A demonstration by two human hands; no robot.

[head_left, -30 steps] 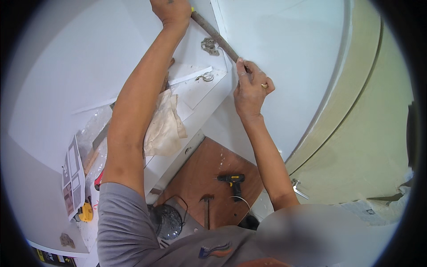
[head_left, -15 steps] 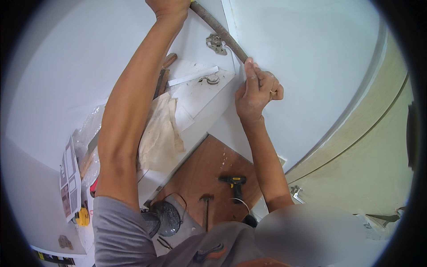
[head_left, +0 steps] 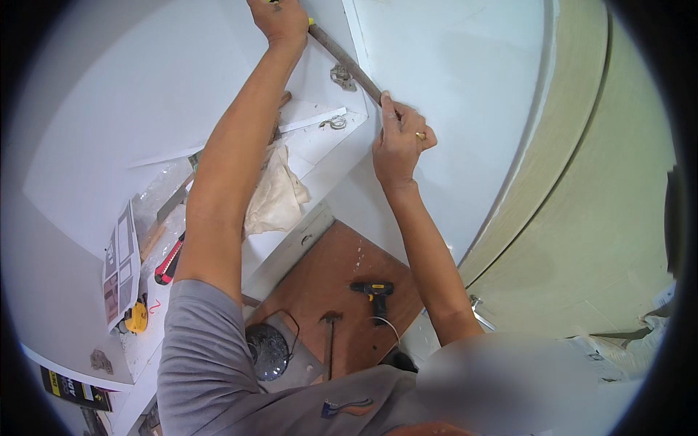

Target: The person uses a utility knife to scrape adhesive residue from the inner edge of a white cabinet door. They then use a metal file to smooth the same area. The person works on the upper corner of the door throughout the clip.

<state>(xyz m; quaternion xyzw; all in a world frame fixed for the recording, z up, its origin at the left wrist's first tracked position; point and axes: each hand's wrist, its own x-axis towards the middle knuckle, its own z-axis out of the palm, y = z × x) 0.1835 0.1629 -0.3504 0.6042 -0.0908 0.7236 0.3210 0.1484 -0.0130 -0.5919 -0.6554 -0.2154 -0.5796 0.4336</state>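
Bar (head_left: 345, 58) gripped: left hand (head_left: 280, 20) fist-closed on top end, right hand (head_left: 400, 142) pinching lower end; hinges (head_left: 342, 76) already mounted beside fingers, door unhung

Below me I saw a black-and-yellow cordless drill (head_left: 372, 291) and a hammer (head_left: 331, 341) lying near each other on a brown board (head_left: 320, 269), a crumpled cloth (head_left: 275, 195) on the white shelf (head_left: 327, 163) (beside two metal hinges), and a yellow tape measure (head_left: 135, 317) further left
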